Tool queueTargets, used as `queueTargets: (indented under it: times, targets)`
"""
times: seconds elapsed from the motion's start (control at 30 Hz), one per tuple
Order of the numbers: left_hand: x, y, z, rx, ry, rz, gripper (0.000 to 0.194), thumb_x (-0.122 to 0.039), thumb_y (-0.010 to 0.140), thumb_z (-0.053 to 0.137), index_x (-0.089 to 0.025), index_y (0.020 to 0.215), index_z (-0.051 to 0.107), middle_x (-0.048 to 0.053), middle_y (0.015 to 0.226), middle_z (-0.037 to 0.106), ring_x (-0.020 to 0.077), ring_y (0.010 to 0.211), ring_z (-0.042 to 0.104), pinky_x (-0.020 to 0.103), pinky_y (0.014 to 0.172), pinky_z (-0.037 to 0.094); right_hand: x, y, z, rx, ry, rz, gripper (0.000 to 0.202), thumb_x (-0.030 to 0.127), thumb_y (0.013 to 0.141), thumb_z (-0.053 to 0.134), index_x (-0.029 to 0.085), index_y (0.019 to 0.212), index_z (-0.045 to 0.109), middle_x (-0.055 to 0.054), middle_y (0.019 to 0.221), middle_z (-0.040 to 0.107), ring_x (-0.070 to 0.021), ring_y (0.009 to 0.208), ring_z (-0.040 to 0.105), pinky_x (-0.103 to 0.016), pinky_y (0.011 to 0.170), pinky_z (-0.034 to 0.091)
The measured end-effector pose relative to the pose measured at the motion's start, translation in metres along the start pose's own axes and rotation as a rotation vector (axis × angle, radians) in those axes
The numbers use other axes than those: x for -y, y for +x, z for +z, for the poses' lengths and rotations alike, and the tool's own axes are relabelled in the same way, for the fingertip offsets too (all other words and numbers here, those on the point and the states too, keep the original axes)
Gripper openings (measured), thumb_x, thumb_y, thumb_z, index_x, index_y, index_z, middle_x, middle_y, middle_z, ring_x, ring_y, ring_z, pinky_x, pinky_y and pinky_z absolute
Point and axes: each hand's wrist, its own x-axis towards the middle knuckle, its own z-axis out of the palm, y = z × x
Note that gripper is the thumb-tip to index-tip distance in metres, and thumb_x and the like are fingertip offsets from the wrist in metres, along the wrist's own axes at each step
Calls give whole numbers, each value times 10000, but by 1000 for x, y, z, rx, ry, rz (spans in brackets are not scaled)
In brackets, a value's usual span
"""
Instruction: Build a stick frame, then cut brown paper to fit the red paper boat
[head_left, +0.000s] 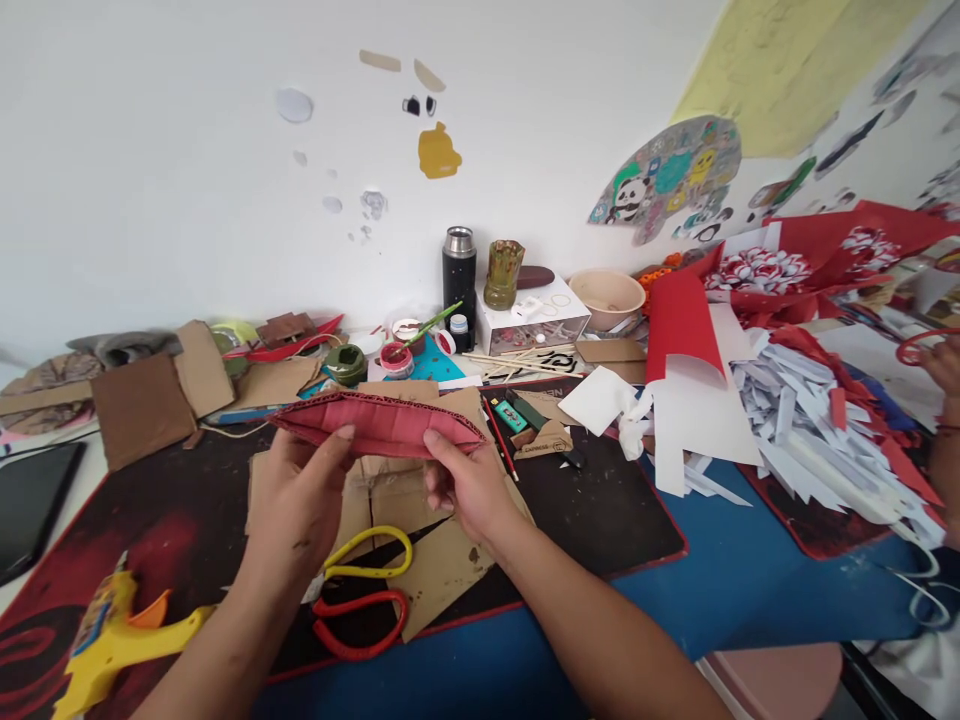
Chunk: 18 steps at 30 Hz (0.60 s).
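White wall (187, 220) forms the background of the work area. Blue table (645, 610) below it carries a black desk mat (600, 510) with a red edge.

Red-painted corrugated cardboard piece (386, 422): held above the mat, spanning both hands, fluted upper edge exposed. Left hand (294, 500): grasps the left part of the piece, thumb on the red face. Right hand (481, 492): grasps the right part, thumb on the same face, other fingers curled below.

Brown cardboard sheets (450, 570) lie on the mat beneath the hands. Scissors (375, 573) with one yellow and one red handle lie between the forearms; the blades are mostly hidden. Yellow glue gun (112, 640) lies beside the left forearm, nozzle toward the wall. Green lighter (510, 415) and red pencil (501, 440) lie right of the piece.

Green paint jar (346, 367), red paint jar (397, 362) and black vacuum flask (459, 272) stand behind the piece. White paper strips (802, 430) are heaped at the right, near a co-worker's hand (946, 368).
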Motion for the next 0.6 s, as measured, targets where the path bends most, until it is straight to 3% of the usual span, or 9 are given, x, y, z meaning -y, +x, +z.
queueTargets:
  times: [0.17,0.43,0.6]
  targets:
    - [15,-8,16,25,-65,-144,383,-327,698,939,-217,992,720,40,1001,812,236,890,750,393,849,622,3,0,2,-55,28,47,574,695,675,921,201,792,652,59,523,586,-88,367,491,-210,368,209]
    - [20,4,15,-27,-50,-121,330,-293,705,903,-206,967,723,25,975,791,234,925,739,345,861,584,7,-6,5,59,11,100,541,643,669,930,191,802,665,38,580,633,-96,390,536,-215,374,231]
    - [24,6,12,-23,-10,-103,353,-305,710,914,-205,1000,739,29,992,794,220,913,720,328,854,575,6,-5,6,11,17,123,391,486,680,888,204,835,665,55,538,617,-102,380,509,-217,371,233]
